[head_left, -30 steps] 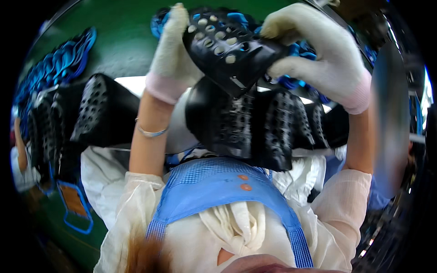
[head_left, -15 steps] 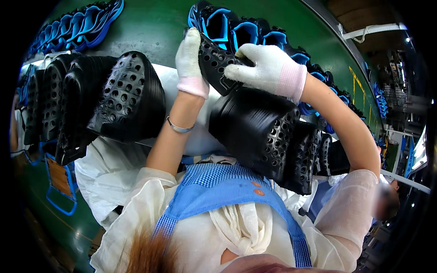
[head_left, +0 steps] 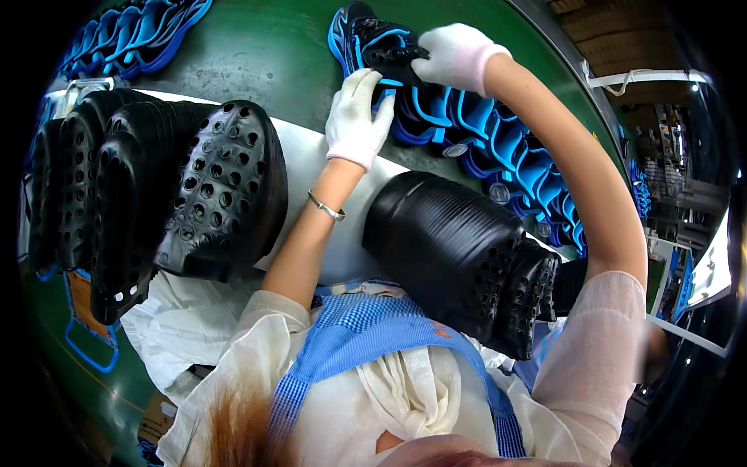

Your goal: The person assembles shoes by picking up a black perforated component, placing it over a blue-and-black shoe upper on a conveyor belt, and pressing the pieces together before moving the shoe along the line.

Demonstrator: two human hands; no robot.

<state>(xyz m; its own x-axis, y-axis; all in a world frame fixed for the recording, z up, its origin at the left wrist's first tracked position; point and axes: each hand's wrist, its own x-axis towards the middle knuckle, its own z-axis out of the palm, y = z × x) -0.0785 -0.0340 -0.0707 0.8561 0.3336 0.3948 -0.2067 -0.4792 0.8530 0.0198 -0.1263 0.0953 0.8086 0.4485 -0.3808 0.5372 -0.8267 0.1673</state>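
- Evidently the right hand (head_left: 459, 58), in a white knit glove with a pink cuff, pinches one end of a black, hole-punched, sole-shaped piece (head_left: 393, 58) between thumb and fingers.
- That piece lies at the mouth of a black shoe with bright-blue trim (head_left: 340, 39), on the green bench (head_left: 261, 58).
- The left hand (head_left: 358, 124), gloved alike, has its thumb spread from its fingers, fingertips at the shoe's near edge; whether it grips anything, I cannot tell.
- Round, pale labels (head_left: 455, 150) show on the row of black-and-blue shoes (head_left: 506, 148) curving away rightward; their marks are too small to read.
- Nested stacks of glossy black, hole-punched pieces (head_left: 436, 218) stand either side of the left forearm.
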